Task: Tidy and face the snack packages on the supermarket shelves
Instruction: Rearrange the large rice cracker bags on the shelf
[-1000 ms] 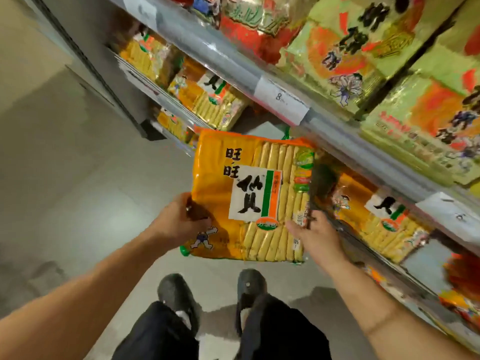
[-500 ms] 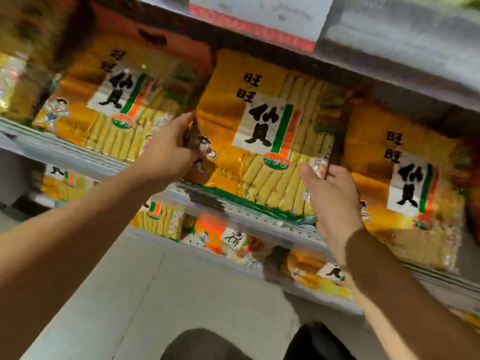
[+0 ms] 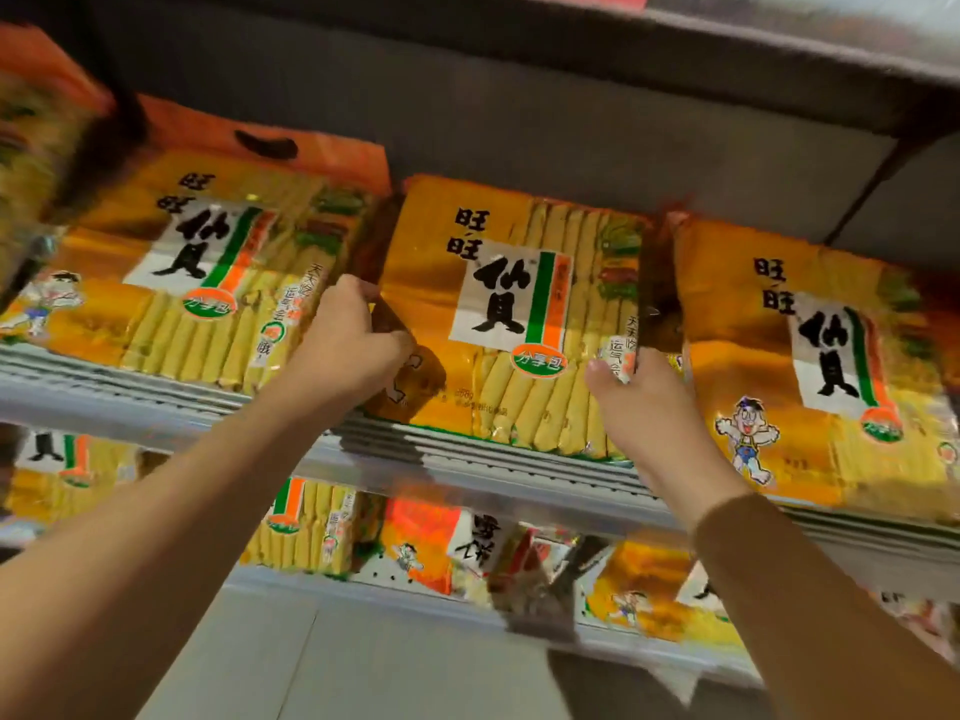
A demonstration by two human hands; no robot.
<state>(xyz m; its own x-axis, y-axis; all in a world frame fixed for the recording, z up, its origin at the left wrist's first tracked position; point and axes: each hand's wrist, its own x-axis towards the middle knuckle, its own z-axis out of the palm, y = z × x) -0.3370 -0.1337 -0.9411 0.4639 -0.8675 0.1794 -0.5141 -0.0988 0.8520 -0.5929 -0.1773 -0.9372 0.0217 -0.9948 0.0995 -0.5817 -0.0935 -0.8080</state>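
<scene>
on shelf [image 3: 467, 459] | both hands' fingers still grip middle pack [image 3: 498, 314] | pack now seated upright

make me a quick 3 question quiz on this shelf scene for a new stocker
1. True or false: the middle orange package stands on the shelf with its label facing out.
2. Which hands hold the middle orange package? A) left hand only B) right hand only C) both
3. Fill in: the package with the cartoon boy fully visible sits to the ___ of the held one.

Key: 1 true; 2 C; 3 right
</scene>
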